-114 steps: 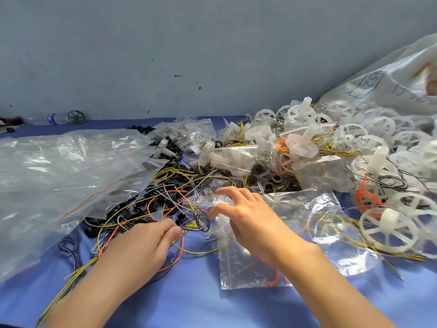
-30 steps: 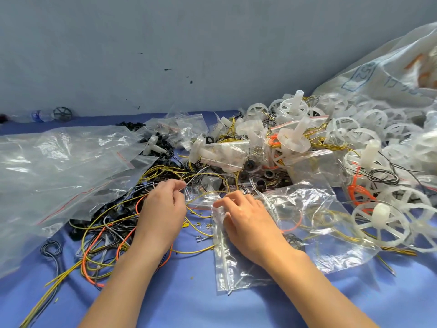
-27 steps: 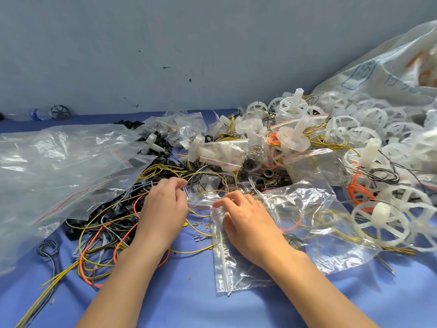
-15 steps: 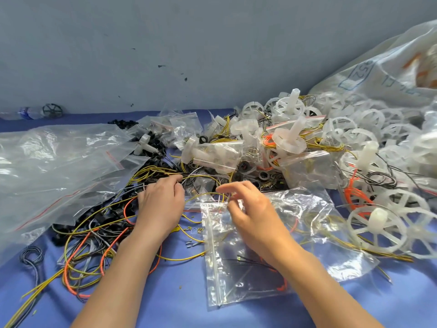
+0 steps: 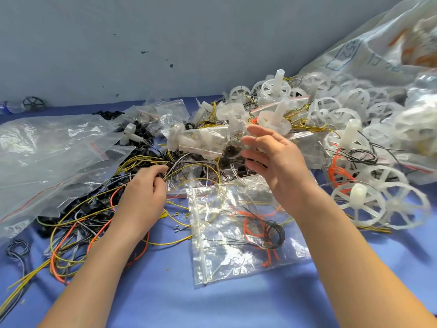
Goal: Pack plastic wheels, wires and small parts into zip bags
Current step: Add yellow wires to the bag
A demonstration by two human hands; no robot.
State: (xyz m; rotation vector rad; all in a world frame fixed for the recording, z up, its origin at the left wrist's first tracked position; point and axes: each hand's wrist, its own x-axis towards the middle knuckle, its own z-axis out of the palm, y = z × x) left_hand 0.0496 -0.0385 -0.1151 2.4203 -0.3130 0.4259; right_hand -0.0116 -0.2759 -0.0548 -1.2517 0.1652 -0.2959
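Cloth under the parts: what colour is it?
Plain blue cloth; shows best in the head view.

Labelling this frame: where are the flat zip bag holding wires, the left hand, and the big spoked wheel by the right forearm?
zip bag [image 5: 212, 261], head view, bare clear panel.
left hand [image 5: 144, 195], head view, back of hand.
spoked wheel [image 5: 358, 193], head view, its hub.

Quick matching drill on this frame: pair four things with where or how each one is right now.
Things: 1 left hand; 2 right hand; 3 small zip bag; 4 big spoked wheel.
States: A lies flat, orange and black wires inside; B open, held in the air; C on the blue cloth, right of the zip bag; D curled on yellow wires.
Pairs: 1-D, 2-B, 3-A, 4-C.
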